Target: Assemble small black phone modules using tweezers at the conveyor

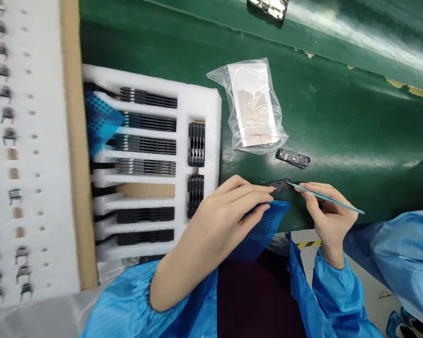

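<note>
My left hand (pixel 229 206) has its fingertips on the left end of a small black plastic part (pixel 282 185) near the table's front edge. Below those fingers hangs a blue perforated sheet (pixel 264 227); whether the hand grips it too is hidden. Between the fingers of my right hand (pixel 329 209) is a pair of teal tweezers (pixel 333 201), its tip touching or just over the black part's right end. A similar black part (pixel 292 158) lies on the green table, just beyond.
A white foam tray (pixel 199 101) with slotted rows of black parts stands at left, beside a foam sheet (pixel 49 188) of small components. A clear plastic bag (pixel 255 103) holds a white card. At right is another person's blue garment (pixel 405 249).
</note>
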`<state>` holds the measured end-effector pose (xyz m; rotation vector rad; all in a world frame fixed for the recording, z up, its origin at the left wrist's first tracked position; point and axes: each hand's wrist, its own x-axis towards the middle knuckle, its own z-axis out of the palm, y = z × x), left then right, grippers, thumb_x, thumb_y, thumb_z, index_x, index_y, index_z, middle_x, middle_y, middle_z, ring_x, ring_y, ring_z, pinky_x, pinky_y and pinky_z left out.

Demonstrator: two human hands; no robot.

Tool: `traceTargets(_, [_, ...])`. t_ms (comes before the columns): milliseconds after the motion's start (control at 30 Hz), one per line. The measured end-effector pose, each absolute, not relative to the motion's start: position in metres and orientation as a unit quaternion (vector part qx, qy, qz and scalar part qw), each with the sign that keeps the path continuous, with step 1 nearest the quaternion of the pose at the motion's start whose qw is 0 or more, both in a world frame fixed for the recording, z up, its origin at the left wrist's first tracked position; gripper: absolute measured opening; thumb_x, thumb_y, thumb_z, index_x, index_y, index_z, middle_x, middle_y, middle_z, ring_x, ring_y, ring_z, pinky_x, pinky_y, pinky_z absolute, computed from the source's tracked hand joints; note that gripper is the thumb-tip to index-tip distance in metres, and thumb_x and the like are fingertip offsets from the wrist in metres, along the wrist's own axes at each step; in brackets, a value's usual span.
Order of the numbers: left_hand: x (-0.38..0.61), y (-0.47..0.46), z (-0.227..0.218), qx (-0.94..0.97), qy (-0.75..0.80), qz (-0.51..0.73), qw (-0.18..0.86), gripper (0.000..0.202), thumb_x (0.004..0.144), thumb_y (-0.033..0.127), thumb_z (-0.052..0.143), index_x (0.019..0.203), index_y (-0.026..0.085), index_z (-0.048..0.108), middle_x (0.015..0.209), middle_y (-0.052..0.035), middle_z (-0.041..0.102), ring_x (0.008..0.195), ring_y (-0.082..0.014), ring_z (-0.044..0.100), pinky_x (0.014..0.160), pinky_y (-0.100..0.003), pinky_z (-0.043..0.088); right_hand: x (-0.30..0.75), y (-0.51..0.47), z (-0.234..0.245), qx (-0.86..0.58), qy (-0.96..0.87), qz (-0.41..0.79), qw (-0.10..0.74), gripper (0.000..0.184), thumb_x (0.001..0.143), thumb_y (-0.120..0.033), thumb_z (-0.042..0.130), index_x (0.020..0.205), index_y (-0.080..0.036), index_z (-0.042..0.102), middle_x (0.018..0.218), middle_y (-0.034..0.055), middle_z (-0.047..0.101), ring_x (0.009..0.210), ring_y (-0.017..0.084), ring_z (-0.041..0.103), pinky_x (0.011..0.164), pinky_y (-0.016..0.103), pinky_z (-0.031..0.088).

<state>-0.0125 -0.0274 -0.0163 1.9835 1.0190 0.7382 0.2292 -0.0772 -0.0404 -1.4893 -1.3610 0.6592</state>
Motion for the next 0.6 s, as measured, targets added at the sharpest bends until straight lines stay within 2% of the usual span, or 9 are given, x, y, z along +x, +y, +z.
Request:
traceTargets(200, [-0.0123,-0.0277,-0.0182,0.784,0.402,0.289,0.374,0.015,0.109,0.011,0.069,0.118,0.019,0.08,0.123,-0.004,0.087,0.098,-0.0199,0.072,0.088,-0.034,0.067,0.2269,-0.0748,-0.0397,-0.627,-0.555,0.268,0.476,0.017,0.098,-0.015,0.081,0.109,-0.027,0.089,0.105,0.0049,0.088,0.091,0.023,0.086,0.074,0.037,0.074])
traceTargets(600, [-0.0126,-0.0276,-0.0177,0.782,0.4,0.292,0.38,0.015,0.109,0.011,0.07,0.117,0.019,0.08,0.122,-0.0046,0.087,0.098,-0.0201,0.072,0.087,-0.034,0.067,0.2265,-0.076,-0.0396,-0.633,-0.548,0.278,0.471,0.015,0.099,-0.017,0.082,0.109,-0.027,0.089,0.105,0.0048,0.088,0.094,0.024,0.085,0.079,0.038,0.075])
